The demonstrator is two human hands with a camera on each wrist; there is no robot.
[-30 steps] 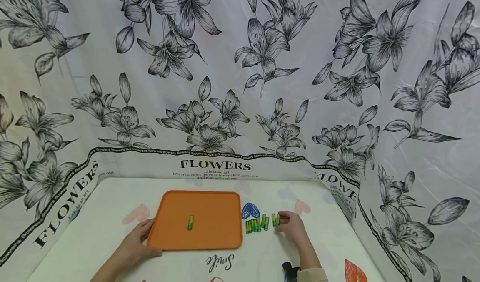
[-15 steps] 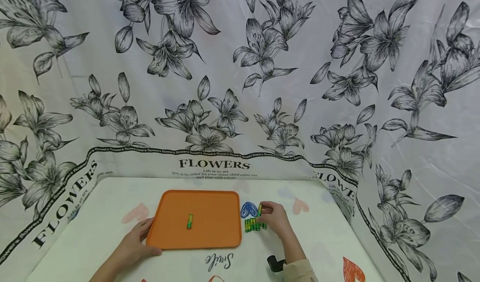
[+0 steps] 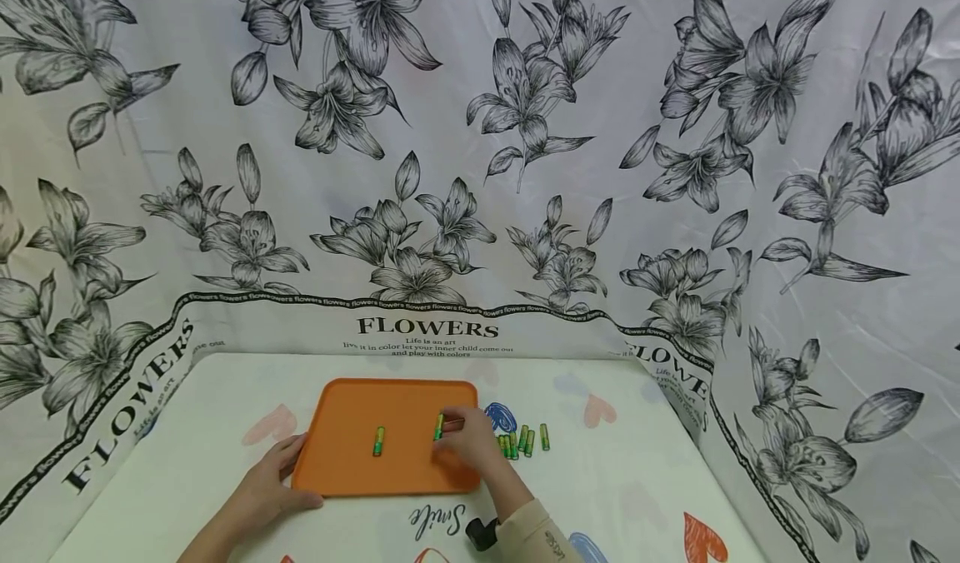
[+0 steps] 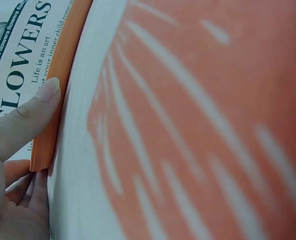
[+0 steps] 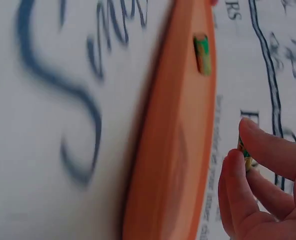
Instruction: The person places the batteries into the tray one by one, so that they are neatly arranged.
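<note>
An orange tray (image 3: 352, 463) lies on the table with one green-and-yellow battery (image 3: 378, 441) near its middle. The left hand (image 3: 272, 484) grips the tray's left edge; in the left wrist view the thumb of that hand (image 4: 17, 135) lies along the orange rim (image 4: 50, 130). Over the tray's right part, the right hand (image 3: 468, 442) pinches another battery (image 3: 438, 426) between thumb and fingers. That pinched battery (image 5: 245, 154) is partly hidden by the fingertips of the hand (image 5: 263, 185) in the right wrist view. Several batteries (image 3: 522, 438) lie beside the tray's right side, some hidden behind the right hand.
One battery (image 3: 544, 437) lies a little apart at the right of the others. The white tablecloth (image 3: 637, 480) has printed hearts and writing. Flower-patterned curtains (image 3: 450, 130) stand behind the table and at both sides.
The right hand has moved left from beside the batteries to above the tray, carrying a battery it picked up there. The left hand has stayed at the tray's left edge.
</note>
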